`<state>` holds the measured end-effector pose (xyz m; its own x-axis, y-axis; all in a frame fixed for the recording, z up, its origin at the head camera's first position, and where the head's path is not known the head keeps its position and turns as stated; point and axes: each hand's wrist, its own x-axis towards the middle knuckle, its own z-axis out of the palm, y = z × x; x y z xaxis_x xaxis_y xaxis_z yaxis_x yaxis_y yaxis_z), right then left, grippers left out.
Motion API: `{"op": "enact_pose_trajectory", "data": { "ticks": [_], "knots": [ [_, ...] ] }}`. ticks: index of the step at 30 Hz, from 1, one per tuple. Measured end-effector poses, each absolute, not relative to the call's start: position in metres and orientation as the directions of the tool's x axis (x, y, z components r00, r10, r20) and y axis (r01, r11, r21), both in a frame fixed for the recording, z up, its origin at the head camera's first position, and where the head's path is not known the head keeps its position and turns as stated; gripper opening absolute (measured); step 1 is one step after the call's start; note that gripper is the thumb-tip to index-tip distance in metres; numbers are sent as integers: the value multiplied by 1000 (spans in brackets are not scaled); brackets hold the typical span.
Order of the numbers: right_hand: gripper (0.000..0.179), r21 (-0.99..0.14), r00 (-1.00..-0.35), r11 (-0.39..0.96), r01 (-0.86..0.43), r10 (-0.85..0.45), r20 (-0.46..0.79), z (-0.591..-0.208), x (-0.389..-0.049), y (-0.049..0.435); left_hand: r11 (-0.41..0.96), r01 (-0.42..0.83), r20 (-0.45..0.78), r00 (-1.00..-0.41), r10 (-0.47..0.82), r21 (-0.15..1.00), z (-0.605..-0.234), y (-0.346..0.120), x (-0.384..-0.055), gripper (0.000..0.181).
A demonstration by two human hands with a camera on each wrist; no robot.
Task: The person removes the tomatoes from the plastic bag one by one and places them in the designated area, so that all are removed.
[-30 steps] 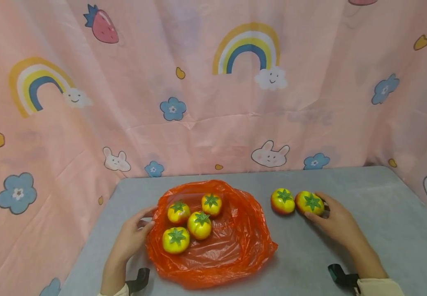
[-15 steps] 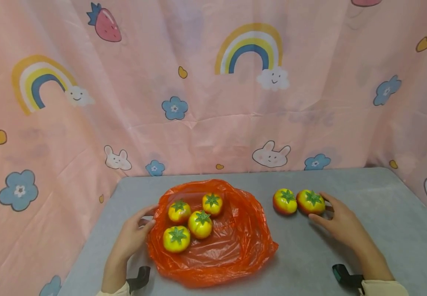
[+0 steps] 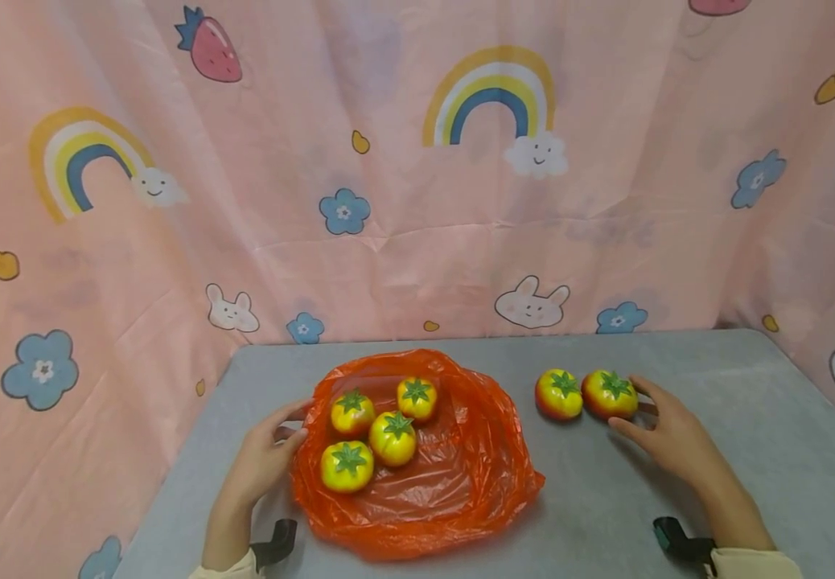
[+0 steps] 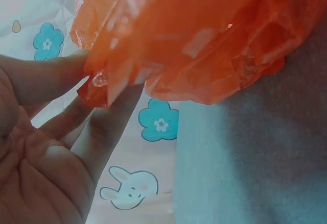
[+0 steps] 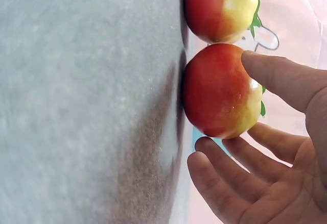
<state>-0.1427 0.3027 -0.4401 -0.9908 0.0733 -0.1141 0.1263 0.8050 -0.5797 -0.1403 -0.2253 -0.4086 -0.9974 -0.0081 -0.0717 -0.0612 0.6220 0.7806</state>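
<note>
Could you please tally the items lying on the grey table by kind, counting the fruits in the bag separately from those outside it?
Orange-red plastic bag: 1
Bagged tomato-like fruits: 4
Unbagged tomato-like fruits: 2
Total: 7 items, of which 6 are fruits

Lane between red bag (image 3: 490, 426) and left fruit (image 3: 558, 395)
Grey table (image 3: 577, 490) gives passage; the right fruit (image 3: 609, 395) (just beside its neighbour) leaves little gap, the right hand (image 3: 667, 434) blocks its right side, the left hand (image 3: 261, 458) the bag's left rim.
</note>
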Motion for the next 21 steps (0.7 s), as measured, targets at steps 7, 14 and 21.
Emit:
{"op": "enact_pose_trajectory", "data": {
  "ticks": [7, 14, 21],
  "knots": [
    [93, -576, -995, 813, 85, 41, -89, -440, -143, 307, 615, -73, -79, -997, -18, 785, -406, -226, -138, 45],
    [92, -579, -996, 812, 70, 28, -81, -440, -145, 312, 615, -88, -85, -996, -34, 784, -406, -225, -138, 44],
    [91, -574, -999, 818, 42, 26, -37, -435, -142, 312, 611, -75, -75, -997, -25, 788, -411, -224, -139, 44]
  ]
}}
